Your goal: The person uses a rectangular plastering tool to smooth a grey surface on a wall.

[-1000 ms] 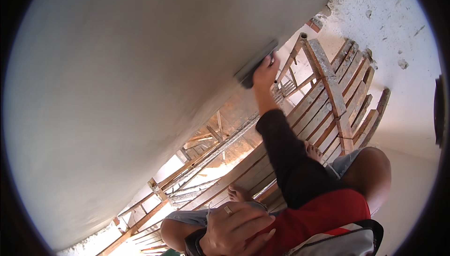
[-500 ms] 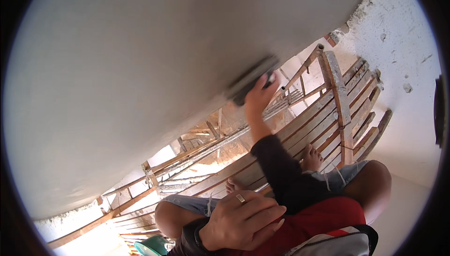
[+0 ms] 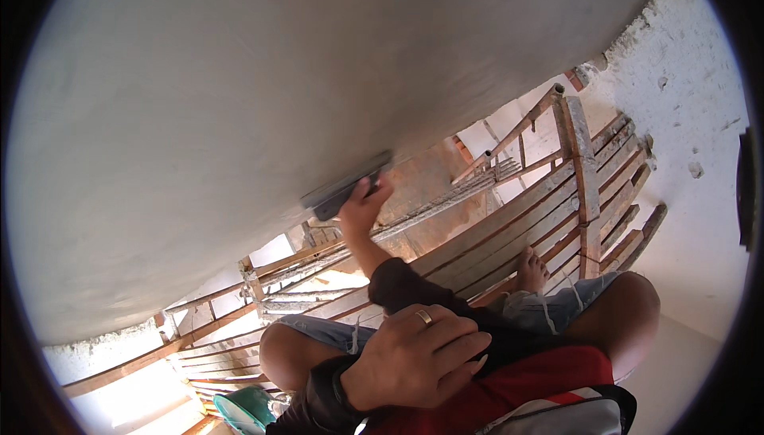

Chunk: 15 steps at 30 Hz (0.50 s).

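My right hand (image 3: 366, 204) grips a dark flat trowel (image 3: 342, 188), its blade on the smooth grey plastered surface (image 3: 199, 101) near that surface's lower edge. My left hand (image 3: 418, 351), with a ring on one finger, is closed in a loose curl low in the middle, in front of my red-and-black clothing; whatever is in it, if anything, is hidden. My bent knees and a bare foot (image 3: 532, 272) rest over wooden slats.
The slatted wooden scaffold (image 3: 509, 220) runs beneath me, with poles and a crossbeam (image 3: 585, 180) at the right and gaps down to lower levels. A rough white wall (image 3: 676, 77) stands at the right. A green basin (image 3: 239, 409) sits at the lower left.
My right hand has swept the trowel down and to the left along the plastered edge. My view has shifted, bringing more of the green basin into sight.
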Each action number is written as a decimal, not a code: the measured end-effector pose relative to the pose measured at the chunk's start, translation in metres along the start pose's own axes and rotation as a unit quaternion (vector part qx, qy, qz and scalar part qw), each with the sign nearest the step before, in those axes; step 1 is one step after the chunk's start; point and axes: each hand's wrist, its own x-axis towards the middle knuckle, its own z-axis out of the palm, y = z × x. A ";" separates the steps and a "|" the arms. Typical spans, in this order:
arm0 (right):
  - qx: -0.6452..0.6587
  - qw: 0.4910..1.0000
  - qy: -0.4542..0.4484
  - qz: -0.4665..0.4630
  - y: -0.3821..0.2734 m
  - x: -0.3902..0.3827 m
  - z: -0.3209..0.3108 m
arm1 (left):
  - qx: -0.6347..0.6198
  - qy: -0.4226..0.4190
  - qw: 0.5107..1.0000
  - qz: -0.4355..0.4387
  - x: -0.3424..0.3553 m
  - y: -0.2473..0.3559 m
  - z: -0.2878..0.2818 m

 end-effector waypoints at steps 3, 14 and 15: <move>-0.068 0.986 0.141 -0.060 -0.040 0.136 -0.029 | 0.002 0.011 1.000 -0.022 -0.014 0.000 -0.009; -0.091 0.986 0.140 0.016 -0.014 0.054 0.004 | -0.041 0.037 0.998 0.023 -0.019 0.007 -0.012; -0.090 0.987 0.127 0.047 0.001 0.029 0.012 | -0.045 0.025 0.998 0.034 -0.014 0.007 -0.009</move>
